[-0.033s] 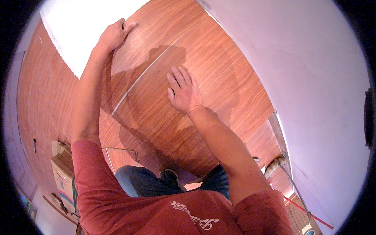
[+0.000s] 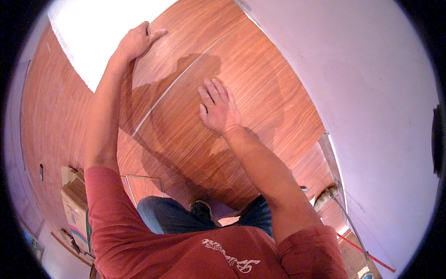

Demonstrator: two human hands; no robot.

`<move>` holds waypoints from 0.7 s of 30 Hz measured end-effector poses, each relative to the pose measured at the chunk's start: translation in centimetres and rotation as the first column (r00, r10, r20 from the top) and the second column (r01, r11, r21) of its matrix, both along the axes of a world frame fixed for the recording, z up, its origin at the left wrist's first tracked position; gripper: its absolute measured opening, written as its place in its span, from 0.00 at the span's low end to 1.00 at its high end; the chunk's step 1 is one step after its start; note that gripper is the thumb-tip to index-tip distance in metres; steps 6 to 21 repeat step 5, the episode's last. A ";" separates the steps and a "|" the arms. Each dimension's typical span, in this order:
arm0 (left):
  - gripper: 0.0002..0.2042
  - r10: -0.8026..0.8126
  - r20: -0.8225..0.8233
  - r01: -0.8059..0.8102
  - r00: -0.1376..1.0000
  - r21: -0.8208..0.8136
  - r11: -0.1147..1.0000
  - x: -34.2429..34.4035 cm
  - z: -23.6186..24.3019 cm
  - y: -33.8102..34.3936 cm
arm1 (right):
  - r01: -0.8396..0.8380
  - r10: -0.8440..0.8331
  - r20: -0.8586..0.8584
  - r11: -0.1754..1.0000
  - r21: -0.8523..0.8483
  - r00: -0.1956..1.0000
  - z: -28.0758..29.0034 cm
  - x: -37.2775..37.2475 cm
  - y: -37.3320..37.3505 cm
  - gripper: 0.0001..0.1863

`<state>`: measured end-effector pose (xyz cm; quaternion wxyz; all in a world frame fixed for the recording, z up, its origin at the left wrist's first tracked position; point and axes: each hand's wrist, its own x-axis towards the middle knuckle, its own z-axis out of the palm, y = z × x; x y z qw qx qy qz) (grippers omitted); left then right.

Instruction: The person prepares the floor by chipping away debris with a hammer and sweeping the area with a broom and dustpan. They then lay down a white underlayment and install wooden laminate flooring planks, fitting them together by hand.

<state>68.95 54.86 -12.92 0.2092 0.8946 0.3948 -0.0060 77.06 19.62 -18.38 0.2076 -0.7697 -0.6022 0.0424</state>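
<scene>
Reddish-brown wood-grain floor planks [image 2: 260, 60] lie below me, with a narrow pale gap [image 2: 174, 83] running lengthwise between two of them. At the upper left, my left hand [image 2: 135, 43] hooks its fingers over the edge of the outer plank [image 2: 151, 76], beside a bright white sheet [image 2: 93, 35]. Its thumb stretches out over the plank's top, and the fingertips are partly hidden. My right hand [image 2: 220, 108] lies flat on the neighbouring plank, to the right of the gap, fingers stretched and holding nothing.
A pale wall [image 2: 362, 83] rises along the right side. At the left stand an open carton [image 2: 74, 209] and a small dark object [image 2: 41, 172]. A short plank piece [image 2: 144, 187] lies near my knee. A red stick [image 2: 367, 255] lies at the lower right.
My left thumb has shifted very slightly to the right over the plank. My right hand and the planks look the same.
</scene>
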 end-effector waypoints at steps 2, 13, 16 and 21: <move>0.39 -0.023 -0.029 0.022 0.999 -0.014 1.000 0.2 0.7 0.0 | -0.001 0.001 0.006 1.000 -0.001 1.000 -0.1 0.1 0.0 0.28; 0.38 -0.028 0.002 0.028 1.000 -0.005 1.000 0.1 0.4 0.4 | 0.003 -0.002 -0.052 1.000 0.030 0.999 -0.2 0.1 0.0 0.28; 0.38 -0.028 0.002 0.028 1.000 -0.005 1.000 0.1 0.4 0.4 | 0.003 -0.002 -0.052 1.000 0.030 0.999 -0.2 0.1 0.0 0.28; 0.38 -0.028 0.002 0.028 1.000 -0.005 1.000 0.1 0.4 0.4 | 0.003 -0.002 -0.052 1.000 0.030 0.999 -0.2 0.1 0.0 0.28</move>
